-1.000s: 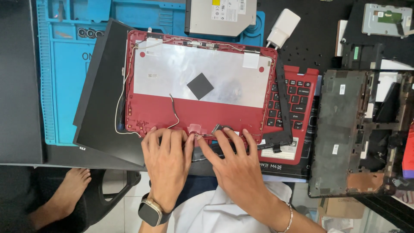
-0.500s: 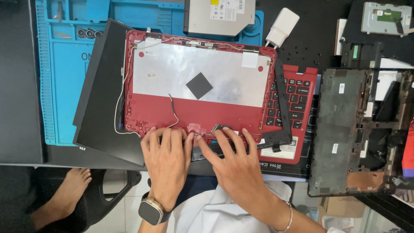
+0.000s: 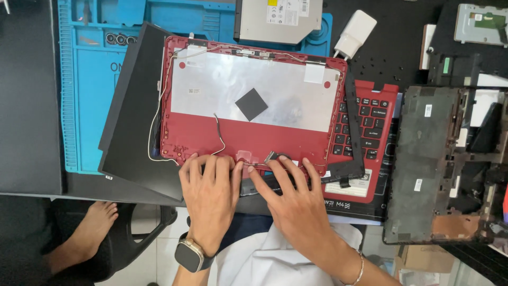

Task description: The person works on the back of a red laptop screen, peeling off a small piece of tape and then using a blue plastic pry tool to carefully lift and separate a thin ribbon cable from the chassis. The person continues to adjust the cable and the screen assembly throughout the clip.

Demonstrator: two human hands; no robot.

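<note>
Head view: left hand (image 3: 211, 190) and right hand (image 3: 293, 204) lie flat, fingers spread, gripping nothing, pressing the near edge of a red lid (image 3: 248, 111) mid-table. Black panel (image 3: 132, 132) left, red keyboard (image 3: 370, 132) right, blue mat (image 3: 90, 79) far-left.

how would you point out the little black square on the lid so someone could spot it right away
Start at the red laptop lid shell lying open-side up in the middle of the desk, above both hands. Its upper part is covered by a silvery foil sheet. The black square sits near the sheet's centre, turned like a diamond, the only dark patch on the foil.
</note>
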